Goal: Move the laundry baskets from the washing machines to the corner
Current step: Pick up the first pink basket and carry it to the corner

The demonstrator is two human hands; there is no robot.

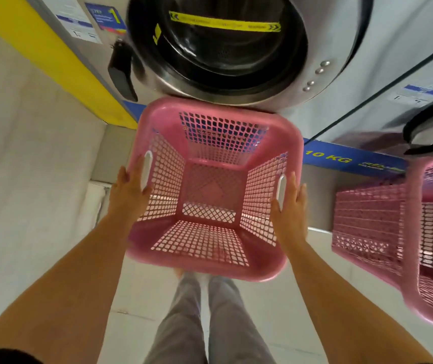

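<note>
An empty pink lattice laundry basket sits in front of the washing machine marked 1, just below its round door. My left hand lies flat against the basket's left side by the white handle slot. My right hand presses the right side beside the other handle slot. Both palms touch the basket's outer walls, with the fingers stretched out along them. A second pink basket stands to the right, in front of the neighbouring machine.
A yellow wall panel runs along the left of the machine. A blue strip reading 10 KG crosses the machine base. My legs in grey trousers stand on the pale tiled floor below the basket.
</note>
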